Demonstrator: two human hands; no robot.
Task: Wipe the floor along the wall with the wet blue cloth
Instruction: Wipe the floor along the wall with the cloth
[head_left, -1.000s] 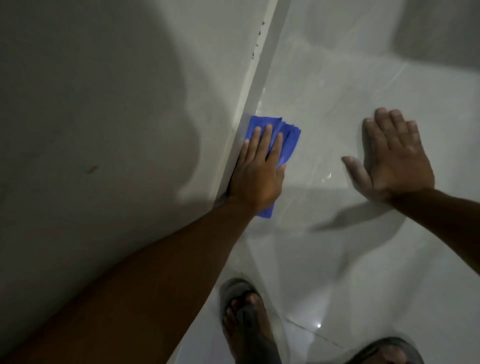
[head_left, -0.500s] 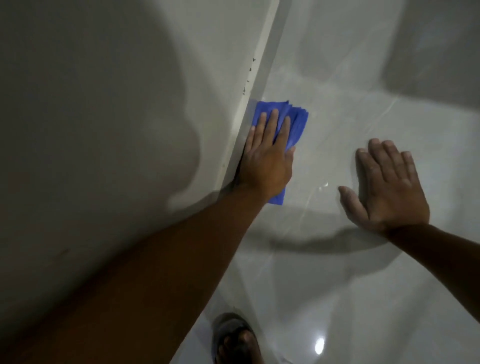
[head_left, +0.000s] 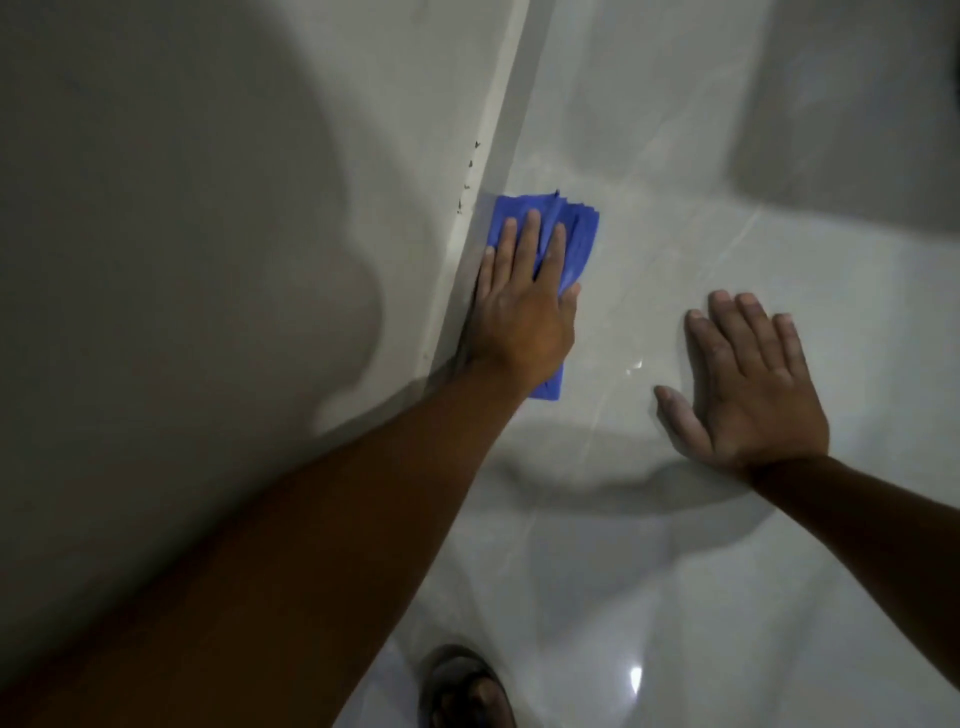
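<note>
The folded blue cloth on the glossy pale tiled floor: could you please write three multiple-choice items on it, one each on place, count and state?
1. Where does the folded blue cloth lie?
A. against the pale skirting strip at the wall's foot
B. under the sandalled foot
C. beneath the right hand

2. How many hands touch the cloth?
A. none
B. one
C. two

3. How is the right hand placed?
A. clenched in a fist
B. raised off the floor
C. flat, fingers spread, on the glossy pale tiled floor

Answers: 1 A, its edge meets the strip; 2 B, only the left hand presses it; 3 C, palm down on bare tile.
</note>
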